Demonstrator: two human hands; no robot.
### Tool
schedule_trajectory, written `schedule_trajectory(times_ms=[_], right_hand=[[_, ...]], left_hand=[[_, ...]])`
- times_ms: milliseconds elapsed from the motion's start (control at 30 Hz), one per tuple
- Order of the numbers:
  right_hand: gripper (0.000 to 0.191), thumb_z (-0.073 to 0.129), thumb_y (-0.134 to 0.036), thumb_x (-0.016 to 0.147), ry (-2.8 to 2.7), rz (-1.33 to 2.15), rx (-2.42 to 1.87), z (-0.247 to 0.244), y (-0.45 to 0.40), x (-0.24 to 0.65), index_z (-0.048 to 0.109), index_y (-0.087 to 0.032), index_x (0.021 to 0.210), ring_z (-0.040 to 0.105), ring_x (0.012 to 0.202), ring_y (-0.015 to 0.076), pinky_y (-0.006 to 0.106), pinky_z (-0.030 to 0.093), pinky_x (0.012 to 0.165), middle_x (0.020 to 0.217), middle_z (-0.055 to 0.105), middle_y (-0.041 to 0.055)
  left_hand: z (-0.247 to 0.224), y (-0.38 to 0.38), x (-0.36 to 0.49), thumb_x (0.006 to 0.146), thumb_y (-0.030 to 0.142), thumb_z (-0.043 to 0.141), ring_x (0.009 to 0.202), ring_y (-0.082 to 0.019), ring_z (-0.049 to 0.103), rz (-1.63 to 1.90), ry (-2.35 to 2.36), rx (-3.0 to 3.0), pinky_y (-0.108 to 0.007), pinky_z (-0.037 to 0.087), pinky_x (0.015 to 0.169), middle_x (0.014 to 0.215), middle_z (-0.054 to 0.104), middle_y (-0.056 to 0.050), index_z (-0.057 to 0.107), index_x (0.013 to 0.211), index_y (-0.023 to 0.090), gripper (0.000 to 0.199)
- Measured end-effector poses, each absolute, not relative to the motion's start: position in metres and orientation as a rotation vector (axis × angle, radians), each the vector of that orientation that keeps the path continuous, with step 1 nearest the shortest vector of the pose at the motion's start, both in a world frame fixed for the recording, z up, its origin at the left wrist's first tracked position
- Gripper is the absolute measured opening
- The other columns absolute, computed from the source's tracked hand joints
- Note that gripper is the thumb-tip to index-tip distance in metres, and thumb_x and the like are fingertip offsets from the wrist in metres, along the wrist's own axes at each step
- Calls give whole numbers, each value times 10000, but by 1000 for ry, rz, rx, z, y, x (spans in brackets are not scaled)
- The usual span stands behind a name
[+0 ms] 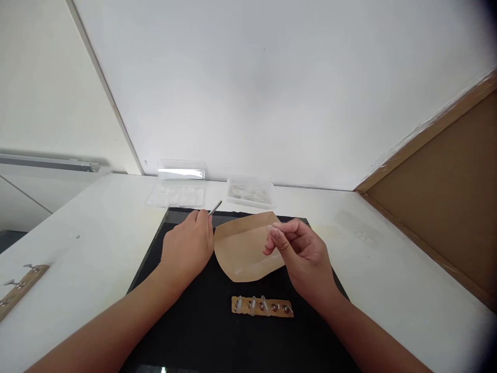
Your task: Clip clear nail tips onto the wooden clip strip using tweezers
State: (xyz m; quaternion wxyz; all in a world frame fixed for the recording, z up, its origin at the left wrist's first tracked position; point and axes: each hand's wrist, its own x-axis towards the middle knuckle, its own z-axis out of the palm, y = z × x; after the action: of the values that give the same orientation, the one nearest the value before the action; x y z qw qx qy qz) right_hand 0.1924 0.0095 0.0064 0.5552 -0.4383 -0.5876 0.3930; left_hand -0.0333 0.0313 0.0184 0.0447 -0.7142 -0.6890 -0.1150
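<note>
My left hand (190, 241) is closed around a thin metal tool, and only the tool's narrow tip (215, 207) shows past the fingers. Thumb and forefinger of my right hand (305, 251) pinch a small clear piece (271, 227) that looks like a false nail tip. Below the hands lies a brown sheet (244, 248), slightly curled, on a black mat (202, 321). Nearer to me, a cork-like strip (275, 313) carries a row of metal studs, with clear nail tips (252, 305) standing on some of them.
At the back stand an open clear compartment case (176, 194) and a clear box (250, 192) of pale translucent pieces. Another strip with metal stands (21, 287) lies at left. A clear plastic sheet (359, 228) rests at right. White wall and brown board (438, 202) bound the table.
</note>
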Motion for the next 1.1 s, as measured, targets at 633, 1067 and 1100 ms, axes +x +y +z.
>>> schedule_trajectory(times_ms=[633, 1067, 1100], right_hand=[[141, 640, -377, 1032, -1487, 870, -990, 8, 3, 190, 589, -256, 979, 667, 719, 150, 296, 537, 707, 757, 696, -24], [117, 576, -122, 1017, -1874, -29, -1054, 8, 3, 184, 592, -233, 985, 686, 702, 126, 352, 402, 761, 768, 707, -57], [112, 579, -121, 1015, -1858, -63, -1079, 9, 4, 183, 587, -228, 981, 678, 679, 122, 357, 392, 767, 758, 700, -60]], left_hand=[[26, 5, -19, 1118, 336, 333, 826, -178, 647, -1128, -1641, -2924, -306, 443, 729, 924, 688, -18, 607, 1071, 210, 306], [27, -5, -8, 1112, 320, 361, 682, -126, 528, -1156, -1669, -3087, -269, 353, 624, 804, 613, 24, 561, 945, 205, 285], [26, -5, -8, 1113, 321, 361, 680, -127, 527, -1147, -1660, -3077, -270, 348, 620, 805, 615, 22, 561, 946, 206, 284]])
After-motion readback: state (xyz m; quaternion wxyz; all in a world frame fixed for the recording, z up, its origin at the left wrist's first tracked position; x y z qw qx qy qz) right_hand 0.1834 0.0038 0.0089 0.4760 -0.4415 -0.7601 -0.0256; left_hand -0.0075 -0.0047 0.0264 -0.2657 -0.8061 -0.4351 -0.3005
